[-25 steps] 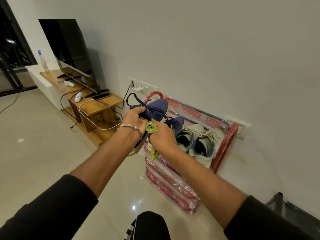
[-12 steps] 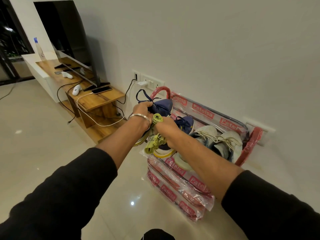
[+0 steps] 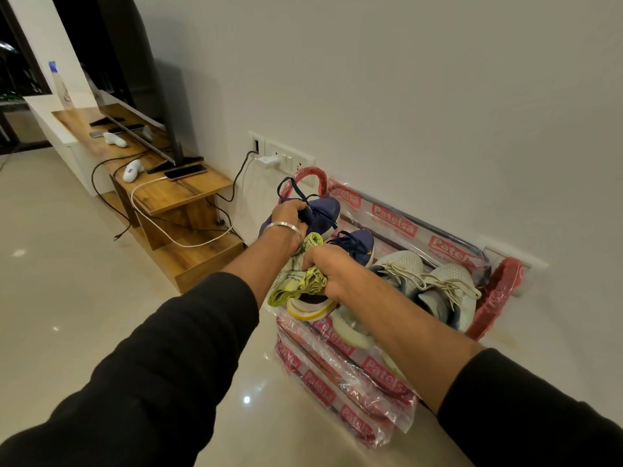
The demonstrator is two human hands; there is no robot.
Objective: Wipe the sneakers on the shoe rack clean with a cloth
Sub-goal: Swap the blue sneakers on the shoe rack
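The left hand (image 3: 289,220), a metal bangle (image 3: 282,227) on its wrist, has its fingers curled round the collar of a blue sneaker (image 3: 317,214) and holds it up above the left end of the shoe rack (image 3: 397,227). The right hand (image 3: 332,271), just beside it and nearer the camera, is closed round a crumpled yellow-green cloth (image 3: 298,281), which bunches out of the fist toward the left wrist and hangs in front of the held shoe. Just behind the right hand a second blue sneaker (image 3: 357,246) sits on the rack's top tier, its yellow-trimmed heel showing beneath the cloth. To the right of it on the same tier stands a pair of white sneakers (image 3: 435,281) with loose pale laces. The rack stands against the wall, its bars wrapped in clear plastic with red printed labels. Left of the rack are wall sockets (image 3: 286,156) with a white charger plugged in, and further left a wooden TV unit (image 3: 175,193) carrying a phone (image 3: 185,170) and a television.
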